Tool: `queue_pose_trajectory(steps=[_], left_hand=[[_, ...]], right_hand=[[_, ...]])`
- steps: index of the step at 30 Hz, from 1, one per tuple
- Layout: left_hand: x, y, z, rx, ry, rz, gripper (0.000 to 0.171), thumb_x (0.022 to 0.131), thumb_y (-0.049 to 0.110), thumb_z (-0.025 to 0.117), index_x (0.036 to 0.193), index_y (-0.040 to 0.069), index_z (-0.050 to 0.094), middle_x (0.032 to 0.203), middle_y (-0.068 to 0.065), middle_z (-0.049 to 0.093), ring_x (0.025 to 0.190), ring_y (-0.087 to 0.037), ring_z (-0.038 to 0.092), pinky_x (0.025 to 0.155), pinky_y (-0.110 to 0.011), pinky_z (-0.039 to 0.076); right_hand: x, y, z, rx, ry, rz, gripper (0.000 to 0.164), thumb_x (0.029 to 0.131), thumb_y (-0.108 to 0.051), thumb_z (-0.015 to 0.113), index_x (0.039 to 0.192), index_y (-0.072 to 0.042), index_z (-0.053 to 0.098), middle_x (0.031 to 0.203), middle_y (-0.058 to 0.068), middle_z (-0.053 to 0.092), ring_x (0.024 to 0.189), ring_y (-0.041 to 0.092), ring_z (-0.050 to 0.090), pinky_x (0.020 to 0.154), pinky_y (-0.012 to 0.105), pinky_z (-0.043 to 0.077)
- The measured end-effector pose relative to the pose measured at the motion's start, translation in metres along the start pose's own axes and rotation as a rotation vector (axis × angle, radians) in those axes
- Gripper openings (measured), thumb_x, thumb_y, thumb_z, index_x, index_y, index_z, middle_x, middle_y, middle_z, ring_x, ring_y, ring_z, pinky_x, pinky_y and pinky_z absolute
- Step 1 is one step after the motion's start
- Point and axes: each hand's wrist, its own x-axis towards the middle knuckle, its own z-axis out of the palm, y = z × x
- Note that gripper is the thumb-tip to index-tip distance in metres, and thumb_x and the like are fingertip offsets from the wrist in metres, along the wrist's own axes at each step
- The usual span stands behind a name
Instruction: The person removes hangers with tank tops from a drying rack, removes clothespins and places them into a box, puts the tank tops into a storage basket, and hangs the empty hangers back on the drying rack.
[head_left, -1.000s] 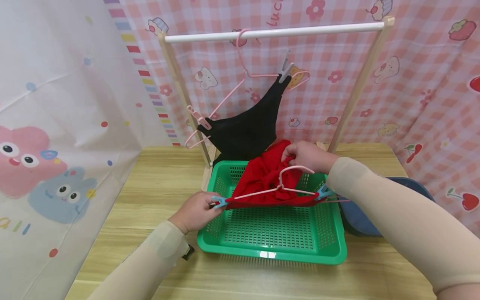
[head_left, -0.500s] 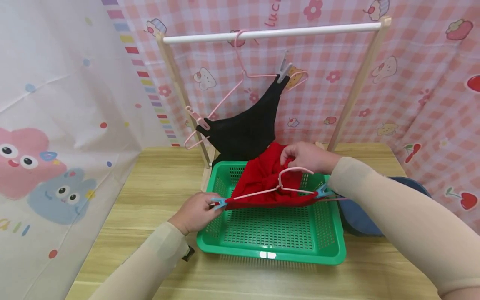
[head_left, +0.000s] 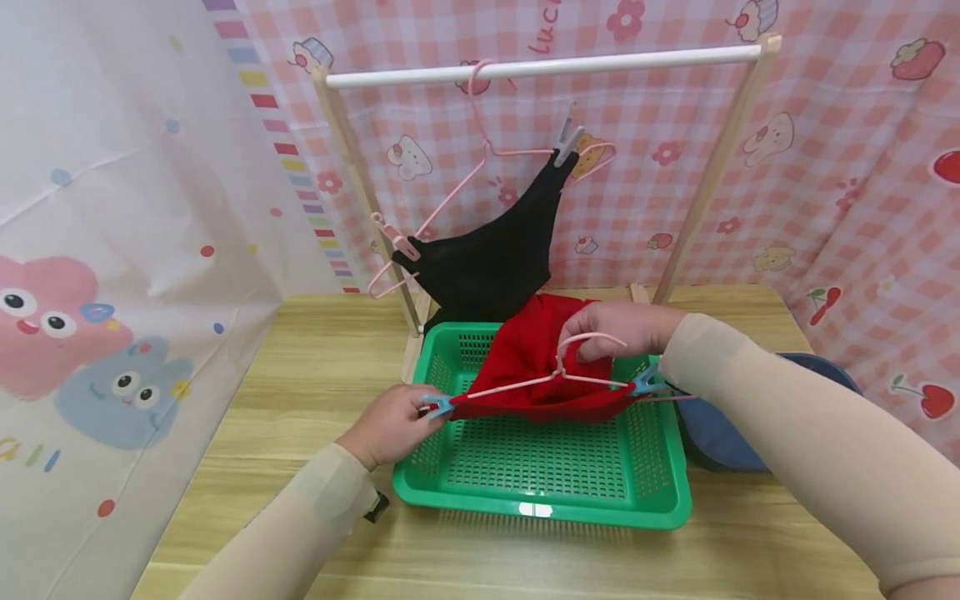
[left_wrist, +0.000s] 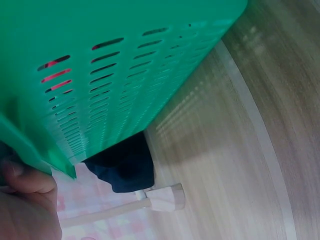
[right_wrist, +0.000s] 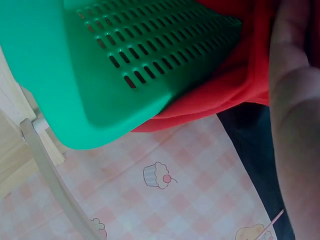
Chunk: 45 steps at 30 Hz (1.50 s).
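Observation:
A red garment (head_left: 517,350) lies partly in a green plastic basket (head_left: 660,512), its near edge stretched along a pink hanger (head_left: 517,387). Blue clothespins sit at both ends of this edge, the left clothespin (head_left: 439,406) and the right clothespin (head_left: 647,382). My left hand (head_left: 393,423) pinches the left one at the basket's left rim. Behind the hanger's hook, my right hand (head_left: 618,327) has its fingers curled at the red cloth; the fingertips are partly hidden there. In the right wrist view, red fabric (right_wrist: 225,95) drapes over the basket rim beside that hand.
Behind the basket stands a wooden rack with a white rod (head_left: 540,68). From it hangs a pink hanger with a black garment (head_left: 495,258), held by a pink clothespin (head_left: 397,237) and a grey clothespin (head_left: 568,146). A blue basin (head_left: 723,429) stands at the right.
My right hand has come down slightly toward the hanger's hook. The red cloth has changed from bunched to flatter and its front edge bulges lower. My left hand stays in place.

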Motion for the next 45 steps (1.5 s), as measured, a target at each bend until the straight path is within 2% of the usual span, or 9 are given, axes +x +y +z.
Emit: queue_pose_trajectory(steps=[7, 13, 15, 17, 20, 23, 32, 38, 45], left_hand=[[0.0, 0.001, -0.001, -0.001, 0.001, -0.004, 0.017, 0.101, 0.021, 0.065, 0.101, 0.017, 0.081, 0.095, 0.007, 0.075, 0.079, -0.009, 0.058, 0.074, -0.028, 0.049], [-0.001, 0.001, -0.001, 0.0, 0.002, 0.005, 0.018, 0.101, 0.022, 0.064, 0.102, 0.017, 0.081, 0.099, 0.005, 0.076, 0.082, -0.009, 0.06, 0.077, -0.029, 0.051], [-0.001, 0.001, -0.001, -0.003, 0.002, 0.004, 0.018, 0.101, 0.022, 0.064, 0.102, 0.017, 0.081, 0.099, 0.005, 0.076, 0.082, -0.009, 0.06, 0.077, -0.029, 0.051], [-0.001, 0.001, -0.001, -0.002, 0.002, 0.003, 0.017, 0.101, 0.022, 0.065, 0.102, 0.017, 0.081, 0.098, 0.006, 0.076, 0.081, -0.009, 0.059, 0.076, -0.028, 0.051], [-0.001, 0.001, -0.001, -0.002, 0.0, 0.001, 0.017, 0.101, 0.022, 0.065, 0.101, 0.017, 0.081, 0.096, 0.006, 0.075, 0.08, -0.009, 0.059, 0.075, -0.028, 0.05], [-0.001, 0.001, -0.001, -0.003, -0.002, 0.0, 0.017, 0.101, 0.021, 0.065, 0.101, 0.017, 0.081, 0.096, 0.006, 0.074, 0.08, -0.009, 0.059, 0.074, -0.028, 0.05], [-0.001, 0.001, 0.0, -0.004, 0.003, -0.005, 0.017, 0.101, 0.021, 0.064, 0.1, 0.017, 0.081, 0.097, 0.006, 0.075, 0.08, -0.01, 0.058, 0.074, -0.028, 0.05], [-0.001, 0.0, 0.0, -0.005, 0.003, -0.006, 0.017, 0.101, 0.021, 0.064, 0.1, 0.017, 0.081, 0.095, 0.006, 0.074, 0.079, -0.01, 0.058, 0.073, -0.028, 0.049], [-0.001, 0.0, 0.0, -0.006, 0.002, -0.003, 0.017, 0.101, 0.02, 0.064, 0.101, 0.016, 0.081, 0.095, 0.006, 0.074, 0.079, -0.01, 0.058, 0.073, -0.028, 0.05]], right_hand=[[0.001, 0.001, 0.0, 0.021, -0.06, 0.03, 0.036, 0.101, -0.028, 0.061, 0.129, -0.01, 0.073, 0.105, 0.0, 0.077, 0.085, 0.018, 0.068, 0.082, 0.035, 0.06], [0.004, -0.001, 0.004, 0.013, 0.203, 0.168, 0.022, 0.099, -0.023, 0.071, 0.113, -0.006, 0.071, 0.087, 0.005, 0.071, 0.07, 0.02, 0.062, 0.074, 0.036, 0.06], [0.005, -0.001, 0.005, -0.095, 0.279, 0.197, 0.028, 0.096, -0.023, 0.075, 0.116, -0.004, 0.069, 0.091, 0.01, 0.071, 0.076, 0.023, 0.063, 0.077, 0.039, 0.06], [0.005, 0.002, 0.006, -0.241, 0.312, 0.217, 0.045, 0.093, -0.025, 0.078, 0.129, -0.003, 0.065, 0.109, 0.016, 0.073, 0.09, 0.028, 0.067, 0.088, 0.045, 0.06], [0.004, 0.007, 0.007, -0.4, 0.29, 0.244, 0.07, 0.093, -0.027, 0.077, 0.151, 0.0, 0.05, 0.135, 0.028, 0.063, 0.111, 0.038, 0.064, 0.099, 0.055, 0.056], [0.004, 0.012, 0.008, -0.463, 0.259, 0.261, 0.081, 0.092, -0.025, 0.076, 0.159, 0.0, 0.039, 0.145, 0.033, 0.057, 0.121, 0.043, 0.061, 0.101, 0.058, 0.055], [0.01, 0.016, 0.008, -0.505, 0.166, 0.194, 0.067, 0.089, -0.016, 0.072, 0.15, 0.004, 0.052, 0.147, 0.028, 0.059, 0.126, 0.042, 0.063, 0.112, 0.056, 0.048], [0.009, 0.017, 0.005, -0.527, 0.179, 0.121, 0.06, 0.089, -0.014, 0.073, 0.143, 0.007, 0.058, 0.136, 0.028, 0.066, 0.12, 0.043, 0.066, 0.109, 0.056, 0.051], [0.012, 0.018, 0.001, -0.49, 0.223, 0.198, 0.044, 0.087, -0.01, 0.072, 0.129, 0.005, 0.067, 0.114, 0.022, 0.074, 0.096, 0.032, 0.069, 0.099, 0.053, 0.057]])
